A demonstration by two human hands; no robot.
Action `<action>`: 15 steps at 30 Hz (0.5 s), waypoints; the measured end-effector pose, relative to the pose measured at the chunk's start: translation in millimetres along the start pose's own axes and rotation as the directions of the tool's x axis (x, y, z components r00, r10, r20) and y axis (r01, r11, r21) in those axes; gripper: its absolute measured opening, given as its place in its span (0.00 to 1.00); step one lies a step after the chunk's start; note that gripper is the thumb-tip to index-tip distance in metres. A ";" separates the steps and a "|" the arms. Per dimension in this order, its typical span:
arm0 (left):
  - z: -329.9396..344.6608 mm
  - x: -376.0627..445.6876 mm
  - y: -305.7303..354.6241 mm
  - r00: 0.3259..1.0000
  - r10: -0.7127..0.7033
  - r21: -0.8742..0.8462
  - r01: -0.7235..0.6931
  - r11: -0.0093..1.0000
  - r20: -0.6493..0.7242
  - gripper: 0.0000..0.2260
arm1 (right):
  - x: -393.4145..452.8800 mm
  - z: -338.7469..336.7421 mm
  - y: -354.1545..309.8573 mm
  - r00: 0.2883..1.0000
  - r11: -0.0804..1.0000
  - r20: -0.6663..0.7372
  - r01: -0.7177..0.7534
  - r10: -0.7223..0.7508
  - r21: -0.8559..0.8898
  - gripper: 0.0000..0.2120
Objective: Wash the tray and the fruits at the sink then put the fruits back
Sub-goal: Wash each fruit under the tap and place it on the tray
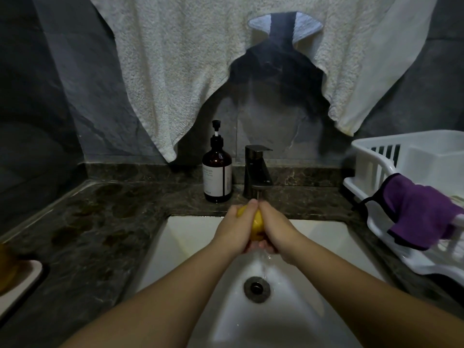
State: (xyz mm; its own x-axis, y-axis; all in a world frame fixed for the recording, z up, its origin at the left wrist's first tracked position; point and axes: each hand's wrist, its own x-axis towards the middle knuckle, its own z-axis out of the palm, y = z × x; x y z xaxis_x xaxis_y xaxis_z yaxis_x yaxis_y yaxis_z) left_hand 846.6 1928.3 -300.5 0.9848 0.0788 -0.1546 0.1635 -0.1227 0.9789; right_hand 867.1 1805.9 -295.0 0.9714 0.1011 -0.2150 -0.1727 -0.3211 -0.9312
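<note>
A yellow fruit (257, 226) is cupped between both my hands over the white sink (188, 237), directly under the dark faucet (257, 172). My left hand (233, 228) wraps its left side and my right hand (275, 229) wraps its right side, fingertips meeting near the spout. Water runs off below my hands toward the drain (256, 289). At the far left edge a tray (27, 280) with a pale rim lies on the counter, with an orange-yellow fruit (7, 267) on it, mostly cut off.
A brown pump soap bottle (217, 169) stands left of the faucet on the dark marble counter (100, 217). A white dish rack (401, 177) with a purple cloth (424, 212) draped over it sits at the right. White towels (175, 71) hang above.
</note>
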 end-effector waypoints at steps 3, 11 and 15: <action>-0.4 -1.5 0.8 0.986 -0.114 -0.065 0.123 0.990 0.124 0.38 | 1.7 -1.5 -2.2 0.988 0.991 -0.077 0.133 -0.135 -0.034 0.18; -5.7 0.3 -1.5 0.986 -0.130 -0.056 0.137 0.989 0.102 0.34 | 1.2 3.5 2.5 0.964 0.948 -0.059 0.242 -0.259 -0.208 0.18; -2.3 2.1 -0.8 0.999 -0.019 -0.003 0.019 1.000 -0.035 0.31 | -2.9 8.7 -3.8 0.994 0.993 0.005 0.110 -0.110 -0.050 0.18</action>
State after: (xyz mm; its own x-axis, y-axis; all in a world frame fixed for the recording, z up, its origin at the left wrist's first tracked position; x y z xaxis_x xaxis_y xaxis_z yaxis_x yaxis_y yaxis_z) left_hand 848.4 1930.8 -301.2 0.9789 0.1155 -0.1686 0.1821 -0.1180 0.9762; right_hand 863.5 1815.0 -293.3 0.9837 0.1403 -0.1126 -0.0563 -0.3548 -0.9332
